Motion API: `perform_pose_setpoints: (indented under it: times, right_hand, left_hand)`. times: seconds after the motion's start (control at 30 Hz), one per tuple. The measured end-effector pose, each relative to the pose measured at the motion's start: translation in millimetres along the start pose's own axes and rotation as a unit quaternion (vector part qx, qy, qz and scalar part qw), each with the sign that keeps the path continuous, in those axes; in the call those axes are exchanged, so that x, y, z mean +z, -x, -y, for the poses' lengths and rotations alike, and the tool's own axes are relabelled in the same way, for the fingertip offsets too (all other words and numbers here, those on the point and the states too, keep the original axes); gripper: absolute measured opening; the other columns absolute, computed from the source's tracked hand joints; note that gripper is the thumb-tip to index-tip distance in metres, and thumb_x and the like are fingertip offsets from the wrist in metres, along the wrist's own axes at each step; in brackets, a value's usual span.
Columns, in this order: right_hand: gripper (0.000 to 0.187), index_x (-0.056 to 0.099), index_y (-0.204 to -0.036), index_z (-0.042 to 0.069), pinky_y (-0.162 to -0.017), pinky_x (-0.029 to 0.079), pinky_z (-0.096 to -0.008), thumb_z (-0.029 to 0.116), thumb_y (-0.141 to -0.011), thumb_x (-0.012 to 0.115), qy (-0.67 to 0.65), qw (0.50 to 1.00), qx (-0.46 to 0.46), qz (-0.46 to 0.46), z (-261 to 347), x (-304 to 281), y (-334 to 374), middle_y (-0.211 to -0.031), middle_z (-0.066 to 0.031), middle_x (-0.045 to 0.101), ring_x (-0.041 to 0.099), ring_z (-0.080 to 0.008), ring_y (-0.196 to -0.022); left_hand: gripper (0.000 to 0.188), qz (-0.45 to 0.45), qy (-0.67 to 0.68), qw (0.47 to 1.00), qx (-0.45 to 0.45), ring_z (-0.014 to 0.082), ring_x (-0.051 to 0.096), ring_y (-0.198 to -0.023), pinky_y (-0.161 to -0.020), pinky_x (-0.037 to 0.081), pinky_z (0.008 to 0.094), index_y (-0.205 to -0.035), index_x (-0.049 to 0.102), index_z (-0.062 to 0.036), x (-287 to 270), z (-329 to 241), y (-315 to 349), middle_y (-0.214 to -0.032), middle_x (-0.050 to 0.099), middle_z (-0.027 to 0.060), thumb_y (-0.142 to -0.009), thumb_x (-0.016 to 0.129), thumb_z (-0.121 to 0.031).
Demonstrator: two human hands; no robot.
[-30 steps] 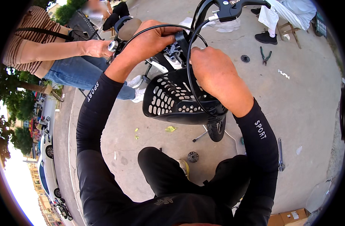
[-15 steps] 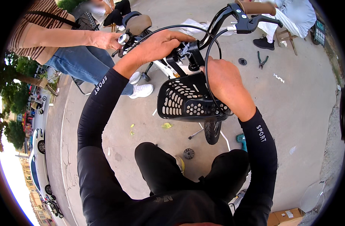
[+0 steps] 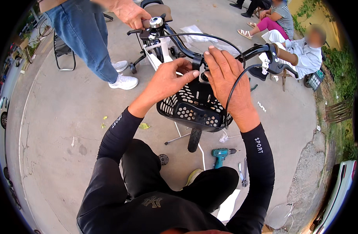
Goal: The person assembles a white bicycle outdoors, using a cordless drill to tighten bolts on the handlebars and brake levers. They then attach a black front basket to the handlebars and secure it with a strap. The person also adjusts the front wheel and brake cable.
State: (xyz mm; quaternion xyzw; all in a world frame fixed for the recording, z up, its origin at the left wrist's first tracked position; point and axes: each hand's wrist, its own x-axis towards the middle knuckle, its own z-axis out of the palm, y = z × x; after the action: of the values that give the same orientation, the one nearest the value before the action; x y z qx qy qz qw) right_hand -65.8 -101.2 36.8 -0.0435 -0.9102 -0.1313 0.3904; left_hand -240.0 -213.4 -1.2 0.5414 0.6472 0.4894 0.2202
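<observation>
A small bicycle stands before me with black handlebars (image 3: 179,41) and a perforated black basket (image 3: 198,111). My left hand (image 3: 167,80) is at the left of the handlebar clamp (image 3: 197,61), thumb and fingers curled toward each other; whatever lies between them is hidden. Over the clamp's right side rests my right hand (image 3: 229,84), its fingers stretched out and pointing up. A black cable (image 3: 238,80) loops past this hand to the brake lever (image 3: 284,69). Another person's hand (image 3: 132,13) holds the left handlebar grip (image 3: 146,24), beside a silver bell (image 3: 156,22).
On the ground near my right knee lie a teal cordless drill (image 3: 222,154) and a wrench (image 3: 245,173). A round black disc (image 3: 163,159) is near my left knee. A person in jeans (image 3: 83,43) stands at left; seated people (image 3: 311,56) are at upper right.
My right hand has risen onto the clamp, fingers now straightened. My left hand has shifted to the clamp's near left side, thumb toward me. The view has swung right, bringing the drill fully into sight.
</observation>
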Motion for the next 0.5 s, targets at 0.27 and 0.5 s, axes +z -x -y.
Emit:
perform_pose_setpoints:
  times: [0.27,0.5]
  right_hand:
    - [0.029,0.065,-0.114,0.006,-0.080,0.052,-0.0426,0.009,-0.085,0.062,-0.058,0.991,0.075,0.098,-14,14,-30,-0.096,-0.0105,0.070,0.063,-0.0310,-0.094]
    - [0.025,0.070,-0.106,0.016,-0.077,0.053,-0.0407,0.012,-0.082,0.067,-0.021,0.995,0.050,0.081,-11,26,-26,-0.099,-0.0036,0.066,0.062,-0.0266,-0.097]
  left_hand:
    - [0.021,-0.051,0.300,0.953,-0.006,0.0139,0.063,-0.095,-0.081,0.051,0.0284,-0.109,0.060,0.0038,8,12,-9,-0.102,0.065,0.0068,-0.096,0.061,-0.013]
    - [0.026,0.064,0.133,0.989,-0.008,0.0109,0.060,-0.093,-0.086,0.048,0.0277,-0.110,0.060,0.0022,9,41,-22,-0.097,0.065,0.0035,-0.103,0.050,-0.022]
